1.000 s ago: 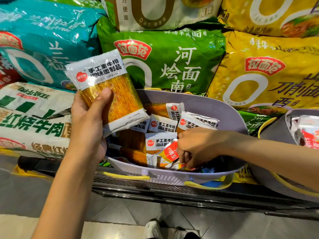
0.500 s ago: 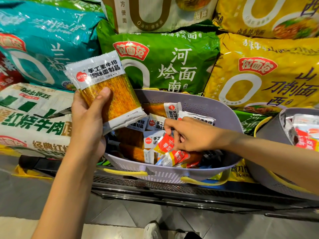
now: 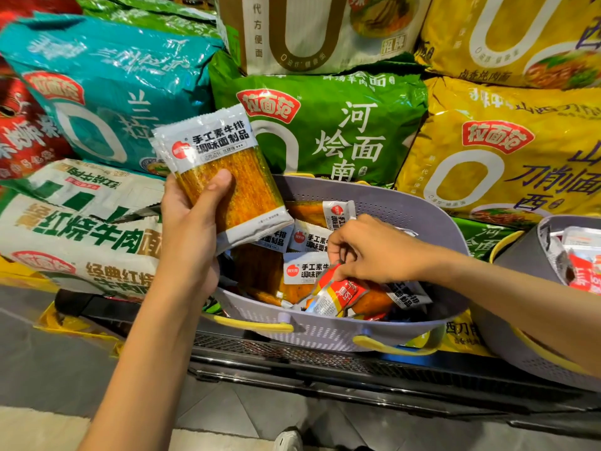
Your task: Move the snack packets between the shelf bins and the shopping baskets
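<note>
The right hand [image 3: 374,252] has risen inside the grey basket [image 3: 325,333], fingertips now pinching a red packet [image 3: 338,292] near its front rim. The left hand [image 3: 192,229] still grips an orange packet [image 3: 224,170], perhaps two, above the left rim; noodle bags [image 3: 341,125] crowd behind.

Both forearms [image 3: 140,353] are bare (the left hand [image 3: 192,236] has a short-cut thumbnail), and one white shoe [image 3: 287,439] shows below.

held snack packet [image 3: 224,177] "手工素牛排 调味面制品", green noodle bag [image 3: 325,125] "拉面范 河南烩面"
</note>
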The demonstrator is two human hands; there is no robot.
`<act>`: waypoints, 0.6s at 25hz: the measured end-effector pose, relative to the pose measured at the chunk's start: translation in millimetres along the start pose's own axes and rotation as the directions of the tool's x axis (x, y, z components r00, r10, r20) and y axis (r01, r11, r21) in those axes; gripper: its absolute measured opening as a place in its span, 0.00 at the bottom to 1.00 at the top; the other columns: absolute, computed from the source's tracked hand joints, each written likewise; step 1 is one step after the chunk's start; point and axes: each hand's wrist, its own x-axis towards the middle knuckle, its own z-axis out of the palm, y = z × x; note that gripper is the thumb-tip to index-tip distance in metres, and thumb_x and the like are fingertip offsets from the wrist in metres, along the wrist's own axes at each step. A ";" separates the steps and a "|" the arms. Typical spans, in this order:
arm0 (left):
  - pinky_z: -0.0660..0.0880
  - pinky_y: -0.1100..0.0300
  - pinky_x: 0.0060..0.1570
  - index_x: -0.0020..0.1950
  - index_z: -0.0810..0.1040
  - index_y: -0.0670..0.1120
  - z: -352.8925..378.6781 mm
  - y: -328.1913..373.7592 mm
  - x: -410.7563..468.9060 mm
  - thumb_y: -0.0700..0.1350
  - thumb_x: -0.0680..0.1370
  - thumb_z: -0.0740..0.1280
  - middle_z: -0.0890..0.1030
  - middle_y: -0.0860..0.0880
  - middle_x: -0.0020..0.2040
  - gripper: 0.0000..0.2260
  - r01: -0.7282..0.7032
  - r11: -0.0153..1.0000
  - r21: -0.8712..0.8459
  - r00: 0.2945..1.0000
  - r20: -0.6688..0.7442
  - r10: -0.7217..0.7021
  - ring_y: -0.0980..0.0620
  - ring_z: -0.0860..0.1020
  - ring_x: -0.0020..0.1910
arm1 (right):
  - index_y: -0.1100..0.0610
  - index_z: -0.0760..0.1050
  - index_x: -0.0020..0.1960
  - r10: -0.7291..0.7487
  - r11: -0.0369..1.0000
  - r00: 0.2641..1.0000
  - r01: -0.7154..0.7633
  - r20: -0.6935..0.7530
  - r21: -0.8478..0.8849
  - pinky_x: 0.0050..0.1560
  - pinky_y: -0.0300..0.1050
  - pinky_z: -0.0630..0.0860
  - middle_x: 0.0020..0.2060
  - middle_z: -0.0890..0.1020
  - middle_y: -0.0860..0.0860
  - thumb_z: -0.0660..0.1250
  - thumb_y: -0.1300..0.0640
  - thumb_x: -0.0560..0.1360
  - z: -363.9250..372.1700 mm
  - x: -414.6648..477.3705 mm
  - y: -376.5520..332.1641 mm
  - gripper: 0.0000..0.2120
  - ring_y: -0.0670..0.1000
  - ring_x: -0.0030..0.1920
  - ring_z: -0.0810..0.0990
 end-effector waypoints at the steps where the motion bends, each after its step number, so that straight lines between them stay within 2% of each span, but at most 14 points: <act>1: 0.79 0.62 0.39 0.63 0.68 0.47 -0.1 0.6 0.2 0.41 0.78 0.63 0.81 0.52 0.49 0.14 0.012 1.000 -0.012 1.000 -0.003 -0.012 0.59 0.82 0.43 | 0.53 0.78 0.40 -0.009 0.998 1.000 0.008 0.027 0.055 0.33 0.29 0.69 0.32 0.79 0.43 0.73 0.60 0.70 -5.0 1.6 -2.4 0.05 0.36 0.32 0.76; 3: 0.80 0.60 0.38 0.61 0.70 0.48 -0.9 2.8 0.6 0.42 0.78 0.63 0.82 0.53 0.47 0.12 0.038 0.998 -0.044 0.999 -0.012 -0.039 0.58 0.82 0.42 | 0.52 0.78 0.40 -0.044 0.991 0.999 0.047 -0.027 0.125 0.33 0.26 0.70 0.33 0.82 0.45 0.70 0.65 0.71 -19.9 8.3 -9.7 0.08 0.34 0.31 0.77; 6: 0.79 0.61 0.38 0.58 0.72 0.49 -3.8 10.7 1.4 0.42 0.78 0.63 0.82 0.53 0.47 0.09 0.012 0.999 -0.042 1.000 -0.022 -0.013 0.58 0.82 0.42 | 0.49 0.78 0.39 -0.127 0.975 0.978 0.154 -0.165 0.163 0.37 0.29 0.72 0.34 0.83 0.47 0.70 0.65 0.70 -43.3 29.8 -24.9 0.11 0.38 0.33 0.78; 9: 0.79 0.63 0.40 0.56 0.73 0.50 -12.8 26.7 3.5 0.41 0.78 0.63 0.83 0.54 0.46 0.08 -0.056 0.998 -0.041 0.998 -0.046 0.054 0.58 0.82 0.44 | 0.45 0.76 0.34 -0.251 0.959 0.950 0.270 -0.183 0.085 0.36 0.35 0.69 0.25 0.75 0.39 0.68 0.66 0.70 -43.5 56.3 -51.1 0.16 0.41 0.32 0.74; 11: 0.79 0.63 0.39 0.55 0.73 0.50 -21.5 36.4 4.9 0.40 0.79 0.62 0.83 0.57 0.42 0.07 -0.090 0.995 -0.048 0.993 -0.078 0.086 0.60 0.82 0.42 | 0.45 0.74 0.26 -0.309 0.942 0.935 0.327 -0.174 0.080 0.30 0.29 0.63 0.19 0.72 0.39 0.68 0.67 0.70 -32.7 68.9 -65.3 0.21 0.38 0.28 0.71; 12: 0.79 0.63 0.38 0.55 0.73 0.50 -25.5 39.2 5.1 0.40 0.79 0.62 0.83 0.57 0.40 0.07 -0.099 0.994 -0.042 0.991 -0.094 0.095 0.60 0.82 0.41 | 0.45 0.72 0.24 -0.332 0.934 0.927 0.350 -0.176 0.077 0.29 0.27 0.63 0.20 0.74 0.37 0.68 0.68 0.69 -26.8 73.3 -67.0 0.22 0.36 0.27 0.72; 13: 0.79 0.64 0.37 0.55 0.72 0.50 -28.6 40.7 4.4 0.40 0.79 0.61 0.83 0.58 0.39 0.07 -0.101 0.994 -0.036 0.990 -0.104 0.097 0.61 0.82 0.40 | 0.46 0.75 0.27 -0.342 0.932 0.924 0.357 -0.169 0.064 0.29 0.26 0.64 0.23 0.77 0.37 0.68 0.68 0.69 -20.9 77.3 -64.9 0.20 0.35 0.29 0.74; 14: 0.78 0.64 0.36 0.55 0.72 0.49 -31.9 40.7 4.1 0.39 0.79 0.61 0.83 0.57 0.39 0.07 -0.101 0.994 -0.032 0.989 -0.112 0.097 0.61 0.82 0.39 | 0.49 0.81 0.34 -0.347 0.932 0.923 0.359 -0.169 0.048 0.32 0.26 0.67 0.29 0.82 0.41 0.68 0.68 0.69 -16.6 80.0 -62.5 0.14 0.37 0.32 0.77; 15: 0.78 0.65 0.36 0.56 0.72 0.48 -34.3 40.0 3.3 0.39 0.79 0.61 0.83 0.57 0.39 0.08 -0.096 0.995 -0.028 0.988 -0.120 0.092 0.61 0.81 0.38 | 0.53 0.84 0.42 -0.328 0.939 0.926 0.341 -0.186 0.043 0.36 0.31 0.71 0.34 0.84 0.46 0.68 0.67 0.69 -14.9 82.5 -58.5 0.11 0.40 0.36 0.80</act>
